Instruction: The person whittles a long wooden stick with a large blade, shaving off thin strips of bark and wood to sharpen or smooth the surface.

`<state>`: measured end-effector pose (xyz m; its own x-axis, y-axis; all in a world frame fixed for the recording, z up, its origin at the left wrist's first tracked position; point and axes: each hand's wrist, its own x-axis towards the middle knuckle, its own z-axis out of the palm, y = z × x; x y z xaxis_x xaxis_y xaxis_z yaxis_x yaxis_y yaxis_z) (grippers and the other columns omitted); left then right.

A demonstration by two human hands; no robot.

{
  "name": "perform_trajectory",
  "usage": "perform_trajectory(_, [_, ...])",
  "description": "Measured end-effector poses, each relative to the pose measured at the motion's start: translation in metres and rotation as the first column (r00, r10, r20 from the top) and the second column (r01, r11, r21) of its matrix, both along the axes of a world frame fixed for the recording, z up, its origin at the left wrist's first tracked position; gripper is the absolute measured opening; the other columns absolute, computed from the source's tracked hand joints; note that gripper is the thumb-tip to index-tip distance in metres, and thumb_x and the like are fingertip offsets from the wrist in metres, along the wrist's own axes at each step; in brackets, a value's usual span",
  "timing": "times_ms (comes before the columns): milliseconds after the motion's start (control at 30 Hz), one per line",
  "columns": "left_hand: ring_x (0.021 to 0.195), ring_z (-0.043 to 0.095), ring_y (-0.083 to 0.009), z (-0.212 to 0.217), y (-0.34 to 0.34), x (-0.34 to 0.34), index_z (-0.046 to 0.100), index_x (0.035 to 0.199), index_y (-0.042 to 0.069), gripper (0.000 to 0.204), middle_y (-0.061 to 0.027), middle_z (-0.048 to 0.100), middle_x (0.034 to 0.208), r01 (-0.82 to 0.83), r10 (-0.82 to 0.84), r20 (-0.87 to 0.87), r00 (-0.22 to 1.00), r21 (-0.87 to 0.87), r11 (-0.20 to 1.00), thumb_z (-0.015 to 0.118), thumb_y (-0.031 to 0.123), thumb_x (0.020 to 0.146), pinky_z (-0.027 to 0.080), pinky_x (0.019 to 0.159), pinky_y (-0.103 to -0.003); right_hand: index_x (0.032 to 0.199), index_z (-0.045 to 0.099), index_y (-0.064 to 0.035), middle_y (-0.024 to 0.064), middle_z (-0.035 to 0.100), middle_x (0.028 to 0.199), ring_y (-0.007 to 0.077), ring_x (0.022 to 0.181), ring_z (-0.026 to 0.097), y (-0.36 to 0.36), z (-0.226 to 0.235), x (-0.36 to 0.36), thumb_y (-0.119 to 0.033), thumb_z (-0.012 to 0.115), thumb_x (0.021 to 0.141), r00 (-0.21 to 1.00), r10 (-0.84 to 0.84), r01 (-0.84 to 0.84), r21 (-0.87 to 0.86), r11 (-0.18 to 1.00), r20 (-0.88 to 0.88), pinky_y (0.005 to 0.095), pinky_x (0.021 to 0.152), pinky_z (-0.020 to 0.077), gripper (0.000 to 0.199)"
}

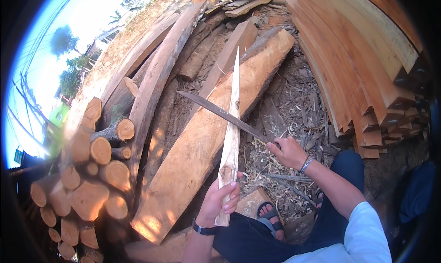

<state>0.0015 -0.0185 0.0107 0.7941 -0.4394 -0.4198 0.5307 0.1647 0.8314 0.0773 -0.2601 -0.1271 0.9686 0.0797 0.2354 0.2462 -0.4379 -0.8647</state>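
Observation:
My left hand (219, 202) is closed round the lower end of a pale wooden stake (232, 139), which points away from me and narrows to a sharp tip. In my right hand (289, 152) is the handle of a machete, mostly hidden by my fingers. The dark machete blade (209, 106) slants up to the left and crosses over the stake about midway along. Behind both lies a thick squared timber (183, 157), running from lower left to upper right.
Cut round logs (89, 189) are piled at the left, beside long rough beams (158, 88). A tall stack of sawn planks (353, 65) fills the right. Wood chips (262, 166) and sticks cover the ground near my sandalled feet (271, 217).

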Motion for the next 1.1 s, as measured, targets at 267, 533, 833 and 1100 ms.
perform_trajectory(267, [0.042, 0.036, -0.0036, -0.001, 0.001, 0.001, 0.043, 0.13, -0.001, 0.033, -0.0023, 0.043, 0.071, -0.036, 0.036, 0.02, 0.999, -0.013, 0.999, 0.045, 0.01, 0.099, 0.031, 0.033, -0.019, 0.075, 0.063, -0.0022, 0.022, 0.06, 0.061, 0.0412, 0.064, 0.064, -0.008, 0.005, -0.003, -0.063, 0.05, 0.089, 0.998, 0.015, -0.001, -0.21, 0.978, 0.067, 0.0501, 0.061, 0.0498, 0.064])
perform_trajectory(533, [0.043, 0.036, -0.004, 0.001, 0.001, -0.001, 0.042, 0.13, -0.001, 0.033, -0.0024, 0.043, 0.071, -0.057, 0.056, -0.023, 0.998, -0.042, 0.998, 0.044, 0.009, 0.099, 0.031, 0.034, -0.018, 0.077, 0.063, -0.0005, 0.022, 0.062, 0.063, 0.0412, 0.065, 0.064, -0.001, 0.004, -0.013, -0.061, 0.05, 0.09, 0.994, 0.076, -0.059, -0.194, 0.979, 0.079, 0.0496, 0.062, 0.0506, 0.063])
perform_trajectory(833, [0.041, 0.035, -0.0031, 0.003, -0.003, 0.0, 0.042, 0.13, -0.001, 0.032, -0.0016, 0.042, 0.071, 0.007, -0.007, -0.016, 1.0, -0.021, 1.0, 0.043, 0.009, 0.1, 0.031, 0.033, -0.018, 0.078, 0.063, -0.0006, 0.0215, 0.061, 0.061, 0.0412, 0.065, 0.063, 0.002, -0.009, 0.0, -0.059, 0.047, 0.093, 0.999, 0.004, -0.001, -0.065, 0.998, 0.041, 0.049, 0.062, 0.0497, 0.063])
perform_trajectory(1100, [0.041, 0.035, -0.0029, 0.002, -0.007, -0.001, 0.042, 0.13, -0.002, 0.033, -0.0015, 0.042, 0.07, 0.015, -0.015, -0.011, 1.0, 0.01, 1.0, 0.044, 0.01, 0.1, 0.031, 0.032, -0.018, 0.076, 0.063, 0.0018, 0.0234, 0.059, 0.061, 0.0421, 0.065, 0.063, -0.003, -0.001, 0.011, -0.055, 0.048, 0.094, 0.997, -0.069, 0.071, -0.055, 0.996, 0.034, 0.0488, 0.061, 0.0485, 0.061])
